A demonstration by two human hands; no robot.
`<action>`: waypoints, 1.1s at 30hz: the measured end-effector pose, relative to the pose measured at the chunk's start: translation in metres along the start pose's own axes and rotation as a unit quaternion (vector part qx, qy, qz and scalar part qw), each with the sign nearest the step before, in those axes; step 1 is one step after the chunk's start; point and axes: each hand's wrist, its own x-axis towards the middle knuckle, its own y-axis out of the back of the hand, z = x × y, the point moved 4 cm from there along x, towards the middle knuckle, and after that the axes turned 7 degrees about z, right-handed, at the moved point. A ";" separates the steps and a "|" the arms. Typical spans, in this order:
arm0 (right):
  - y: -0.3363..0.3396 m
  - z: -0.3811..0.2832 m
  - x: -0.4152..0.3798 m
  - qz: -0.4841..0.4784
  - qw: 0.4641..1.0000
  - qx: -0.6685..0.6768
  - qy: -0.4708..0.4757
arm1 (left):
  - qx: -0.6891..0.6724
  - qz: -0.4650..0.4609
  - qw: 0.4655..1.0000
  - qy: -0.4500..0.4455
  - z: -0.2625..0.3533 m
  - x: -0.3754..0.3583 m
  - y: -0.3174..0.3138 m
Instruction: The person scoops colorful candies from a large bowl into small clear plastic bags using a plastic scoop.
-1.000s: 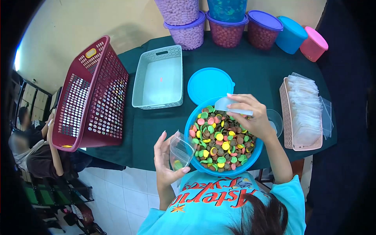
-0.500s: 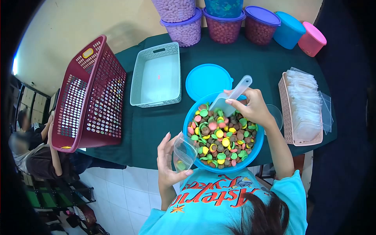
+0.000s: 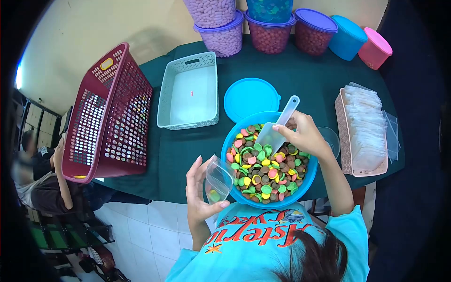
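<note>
My right hand [image 3: 305,136] grips a translucent plastic scoop [image 3: 273,135], its blade down among the candies. These small cup-shaped pieces [image 3: 266,181], in brown, green, yellow and pink, fill a round blue tub [image 3: 310,181]. Left of the tub, my left hand [image 3: 199,192] holds a clear plastic pouch [image 3: 219,178] upright, its mouth spread. A few green and yellow pieces show at the pouch's bottom. Behind the tub lies a round blue lid [image 3: 251,99]. A clear round rim [image 3: 330,138], partly hidden by my right wrist, sits at the tub's right.
A maroon laundry basket [image 3: 105,117] and a pale green tray [image 3: 188,91] stand to the left. At the right, a pink basket [image 3: 345,136] holds stacked clear pouches [image 3: 364,127]. Lidded tubs [image 3: 314,33] line the back. Another person [image 3: 44,181] sits at far left.
The scoop has tipped more upright and its blade has pushed into the candies, with my right hand slightly lower. My left hand and the pouch have shifted slightly left.
</note>
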 end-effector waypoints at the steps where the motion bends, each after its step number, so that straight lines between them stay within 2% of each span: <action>1: 0.000 0.003 -0.002 0.014 1.000 0.006 -0.009 | 0.003 -0.005 1.000 0.000 0.000 -0.001 -0.001; 5: -0.006 0.013 -0.007 0.042 0.998 0.046 -0.006 | 0.010 -0.029 1.000 -0.007 -0.001 -0.004 -0.005; 10: -0.010 0.018 -0.009 0.020 0.988 0.120 -0.091 | 0.015 -0.033 0.999 -0.008 -0.002 -0.006 -0.005; 11: -0.011 0.019 -0.009 0.020 0.988 0.120 -0.090 | 0.016 -0.033 0.999 -0.006 -0.003 -0.006 -0.004; 13: -0.016 0.020 -0.009 -0.043 0.994 0.073 -0.075 | 0.016 -0.032 0.999 -0.014 -0.003 -0.004 -0.003; 17: -0.017 0.021 -0.007 -0.064 0.992 0.062 -0.094 | 0.020 -0.032 0.999 0.002 -0.002 -0.002 -0.005; 19: -0.015 0.016 -0.008 -0.036 0.983 0.137 -0.117 | 0.026 -0.031 0.999 -0.005 -0.002 -0.001 -0.005; 27: -0.010 0.009 -0.010 -0.031 0.974 0.193 -0.117 | 0.035 -0.042 0.998 -0.027 -0.001 -0.005 -0.005; 29: -0.009 0.006 -0.010 -0.027 0.972 0.206 -0.112 | 0.072 -0.038 0.995 -0.059 0.001 -0.005 -0.006; 33: -0.004 -0.004 -0.008 -0.006 0.971 0.220 -0.094 | 0.089 -0.053 0.994 -0.042 0.003 -0.003 -0.011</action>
